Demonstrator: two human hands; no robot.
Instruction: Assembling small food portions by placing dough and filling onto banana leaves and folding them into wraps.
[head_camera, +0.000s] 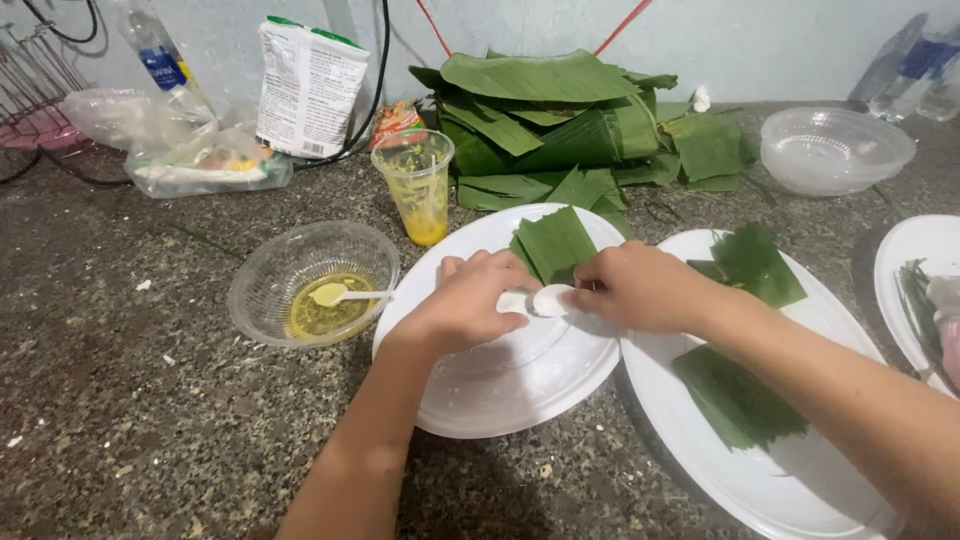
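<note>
— Pressing a small white dough disc (550, 299) between both hands at frame centre: left hand (468, 303) and right hand (632, 290) each pinch it with narrow fingers, over the round white plate (500, 390).

— How far along?

— Early, I judge: one cut green leaf strip (553, 243) waits beside it, nothing wrapped yet.

— Counts?

— Two leaf pieces on the oval white platter (800, 480), one clear bowl of yellow oil (310, 280), one leaf stack (560, 120) at the top.

Two hands (470, 300) (630, 288). Three white plates (500, 400) (800, 490) (920, 250). Two clear bowls (270, 280) (835, 150). One plastic cup (418, 185). One spoon (345, 294). One leaf pile (560, 115). One white bag (308, 88).
</note>
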